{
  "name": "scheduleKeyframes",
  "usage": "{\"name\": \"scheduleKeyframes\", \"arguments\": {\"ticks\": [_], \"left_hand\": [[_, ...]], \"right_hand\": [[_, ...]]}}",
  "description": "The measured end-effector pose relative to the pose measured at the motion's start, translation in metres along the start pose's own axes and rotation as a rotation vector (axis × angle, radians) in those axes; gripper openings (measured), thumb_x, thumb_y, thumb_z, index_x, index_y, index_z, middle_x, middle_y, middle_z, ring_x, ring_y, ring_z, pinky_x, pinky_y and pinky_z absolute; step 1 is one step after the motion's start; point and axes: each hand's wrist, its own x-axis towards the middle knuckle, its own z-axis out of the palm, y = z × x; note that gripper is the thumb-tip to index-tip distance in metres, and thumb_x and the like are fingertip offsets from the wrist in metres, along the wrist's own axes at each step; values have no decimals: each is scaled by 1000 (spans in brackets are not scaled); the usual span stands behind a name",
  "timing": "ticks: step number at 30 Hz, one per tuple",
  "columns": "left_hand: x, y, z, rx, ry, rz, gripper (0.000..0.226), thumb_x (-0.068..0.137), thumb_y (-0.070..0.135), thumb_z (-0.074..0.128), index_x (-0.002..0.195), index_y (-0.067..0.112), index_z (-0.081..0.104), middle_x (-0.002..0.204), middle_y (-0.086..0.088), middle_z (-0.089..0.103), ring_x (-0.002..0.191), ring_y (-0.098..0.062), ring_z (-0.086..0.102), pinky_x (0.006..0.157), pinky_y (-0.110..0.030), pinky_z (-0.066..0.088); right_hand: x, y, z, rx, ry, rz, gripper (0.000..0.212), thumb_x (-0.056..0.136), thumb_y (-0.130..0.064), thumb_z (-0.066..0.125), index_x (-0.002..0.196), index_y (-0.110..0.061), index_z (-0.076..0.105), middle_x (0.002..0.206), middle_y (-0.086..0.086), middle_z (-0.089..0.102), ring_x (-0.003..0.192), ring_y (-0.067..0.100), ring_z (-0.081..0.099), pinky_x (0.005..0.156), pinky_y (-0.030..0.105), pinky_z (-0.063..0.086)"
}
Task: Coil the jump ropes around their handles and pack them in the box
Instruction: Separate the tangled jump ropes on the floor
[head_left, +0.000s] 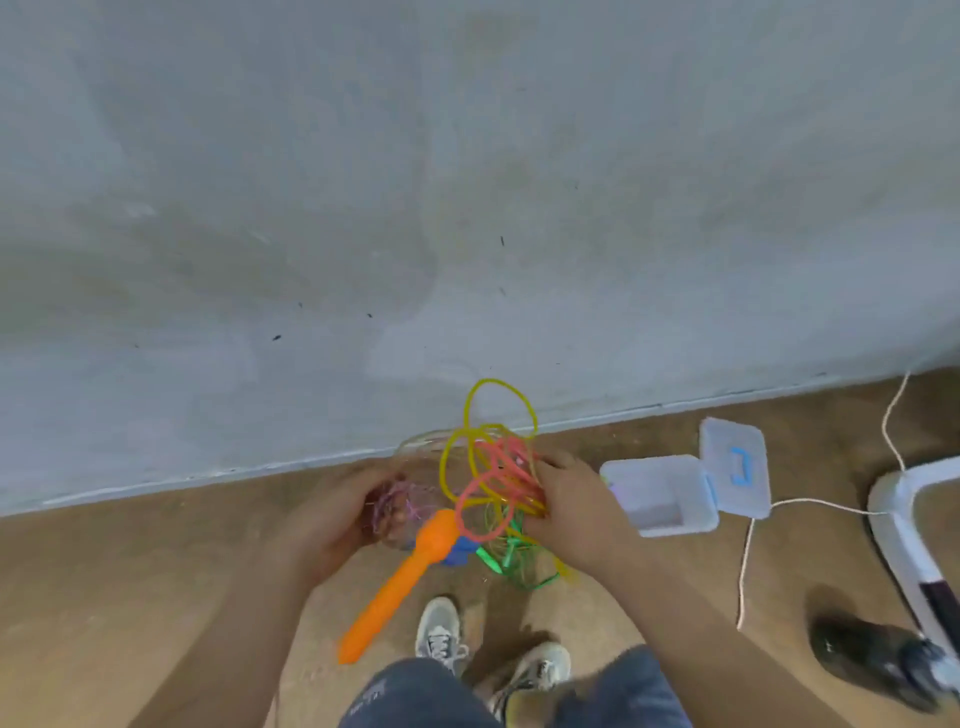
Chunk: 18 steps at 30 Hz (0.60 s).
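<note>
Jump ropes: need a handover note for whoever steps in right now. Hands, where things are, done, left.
Left hand: holds the clear glitter handle.
Right hand: grips the rope tangle, yellow, pink and green, off the floor.
Orange handle hangs below the tangle, blue handle beside it.
Box: on the floor right of the hands, lid open.
Done: nothing coiled, no rope seen packed.
Left: untangle, coil each rope round its handles, pack.
</note>
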Motion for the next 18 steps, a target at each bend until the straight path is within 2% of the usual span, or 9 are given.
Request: {"name": "scheduleKeyframes", "arguments": {"ticks": [2,4,8,11,13,15,18], "left_hand": [[3,-10,2,79,-6,6,16,93,18,58,93,6,68,69,-10,64,57,-17,60,58,-30,44],[6,-24,3,237,-43,15,14,91,17,62,98,7,69,75,-14,68,65,-21,62,60,-30,42],[34,-68,9,467,-110,-102,19,85,23,68,95,7,69,75,-16,69,61,-21,52,52,-24,37],[87,-119,1,582,-66,-325,24,84,31,64,94,10,69,76,-19,68,61,-23,55,57,-29,46],[126,-165,-10,708,-30,-458,20,89,36,59,99,22,69,75,-4,70,60,-16,60,61,-26,51],[173,-208,-20,864,-27,-474,21,89,35,53,104,31,67,79,8,71,63,-5,61,62,-17,49],[268,-281,-24,996,47,-409,32,91,22,49,119,27,62,105,1,67,89,-11,62,74,-16,44]], "right_hand": [[5,22,1,-3,-23,-10,38,71,-37,59,104,-19,67,105,8,64,98,30,60,77,25,40],[13,49,8,-8,-67,-26,33,72,-32,65,103,-21,66,96,4,61,95,26,59,71,20,34],[47,110,42,-30,-151,-93,40,70,-30,69,110,-25,66,102,-2,58,95,20,58,73,26,42],[80,167,110,-110,-262,-250,52,67,-37,73,117,-26,63,117,-5,59,104,21,57,82,34,50],[85,207,162,-207,-323,-346,55,63,-37,80,114,-24,64,119,-2,60,106,25,58,79,41,55],[85,240,208,-277,-326,-391,57,56,-31,85,109,-25,66,116,0,62,106,28,61,75,45,57],[90,291,284,-358,-310,-349,67,42,-38,88,105,-31,67,114,3,63,109,30,61,69,44,57]]}}
